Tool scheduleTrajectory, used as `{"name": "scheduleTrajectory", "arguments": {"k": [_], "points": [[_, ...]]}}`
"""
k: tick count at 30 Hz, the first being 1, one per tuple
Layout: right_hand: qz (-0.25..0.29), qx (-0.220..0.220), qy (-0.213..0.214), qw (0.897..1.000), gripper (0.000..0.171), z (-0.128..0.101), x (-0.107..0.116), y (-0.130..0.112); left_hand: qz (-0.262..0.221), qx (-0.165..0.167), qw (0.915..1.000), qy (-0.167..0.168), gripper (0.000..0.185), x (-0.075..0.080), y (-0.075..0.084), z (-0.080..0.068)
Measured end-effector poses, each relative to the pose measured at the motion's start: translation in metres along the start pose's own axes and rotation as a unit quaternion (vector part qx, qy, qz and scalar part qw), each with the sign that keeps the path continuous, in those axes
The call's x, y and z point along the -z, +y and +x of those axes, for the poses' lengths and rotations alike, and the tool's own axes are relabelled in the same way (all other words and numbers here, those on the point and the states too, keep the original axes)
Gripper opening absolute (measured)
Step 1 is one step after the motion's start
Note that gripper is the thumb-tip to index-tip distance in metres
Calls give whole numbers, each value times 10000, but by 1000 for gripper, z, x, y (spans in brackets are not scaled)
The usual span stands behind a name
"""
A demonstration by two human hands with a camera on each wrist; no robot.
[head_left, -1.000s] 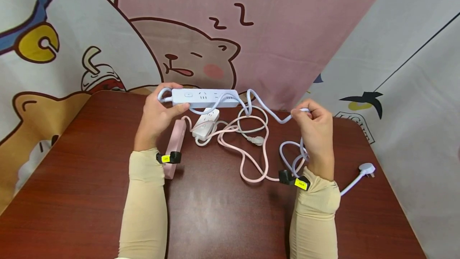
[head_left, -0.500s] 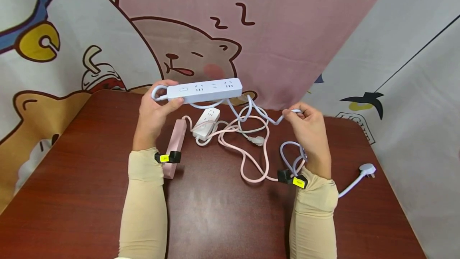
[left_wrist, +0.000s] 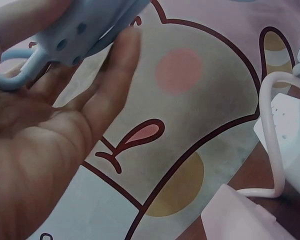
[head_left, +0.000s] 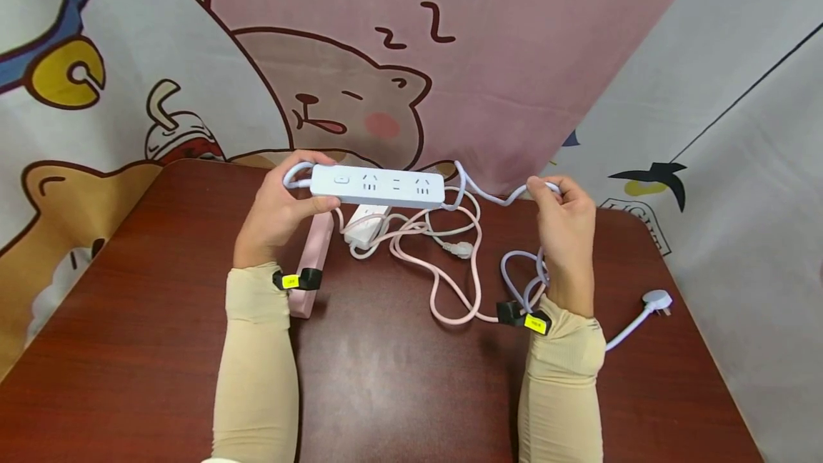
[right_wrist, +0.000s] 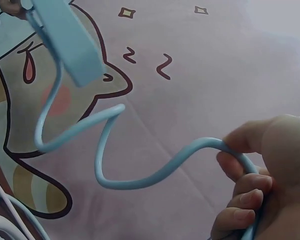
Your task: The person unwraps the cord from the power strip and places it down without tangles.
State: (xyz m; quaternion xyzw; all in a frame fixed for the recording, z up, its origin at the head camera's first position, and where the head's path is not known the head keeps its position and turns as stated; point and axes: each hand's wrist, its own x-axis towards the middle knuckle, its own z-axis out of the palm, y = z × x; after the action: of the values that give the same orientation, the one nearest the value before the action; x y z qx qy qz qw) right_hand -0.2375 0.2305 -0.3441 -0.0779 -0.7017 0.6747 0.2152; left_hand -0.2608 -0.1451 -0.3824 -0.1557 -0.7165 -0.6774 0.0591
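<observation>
While the left hand [head_left: 279, 209] grips the pale blue power strip [head_left: 377, 186] by its switch end, thumb on the front edge and fingers [left_wrist: 117, 75] curled behind, the strip hangs lifted off the tabletop [head_left: 148, 349], sockets facing up toward the head camera. That hold keeps the body level and clear of the tangle beneath it. Over at three o'clock from the strip, the right hand [head_left: 569, 234] is clenched round the strip's blue cable [head_left: 498, 196], pinching it near the top of the fist so the run between hand and strip sags in a loose wave rather than pulling tight. More of that cable loops down past the right wrist, at about five o'clock from the strip.

Below the strip, resting on the tabletop, sits a white power strip [head_left: 366, 223], partly hidden. A pink power strip [head_left: 313, 249] lies lengthwise at seven o'clock, just beside the left wrist. Its pink cable [head_left: 450, 284] snakes across the middle and overlaps the white one. A white plug [head_left: 656, 301] lies well apart near the right edge. Both forearms wear beige sleeves [head_left: 257, 356], each with a small black device at the wrist.
</observation>
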Motion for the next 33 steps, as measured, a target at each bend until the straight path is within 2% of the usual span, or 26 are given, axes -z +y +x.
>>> {"name": "scheduleTrajectory", "arguments": {"k": [6,9,19,26,33], "points": [[401,250,260,9985,21,2,2,0,493,561,9970,-216,52,-3,2,0],[548,358,366,9972,22,2,3,-1,728,727,9942,-300,52,-3,1,0],[908,342,861,9915,19,5,12,-2,1523,739,9825,-783,55,5,-2,-1],[1198,576,1143,9845,17,5,15,-3,1618,907,9757,-1168,55,7,-5,-1],[1657,846,1367,9730,14,6,19,-4,1950,1141,9642,-1386,52,9,-9,-1]]}}
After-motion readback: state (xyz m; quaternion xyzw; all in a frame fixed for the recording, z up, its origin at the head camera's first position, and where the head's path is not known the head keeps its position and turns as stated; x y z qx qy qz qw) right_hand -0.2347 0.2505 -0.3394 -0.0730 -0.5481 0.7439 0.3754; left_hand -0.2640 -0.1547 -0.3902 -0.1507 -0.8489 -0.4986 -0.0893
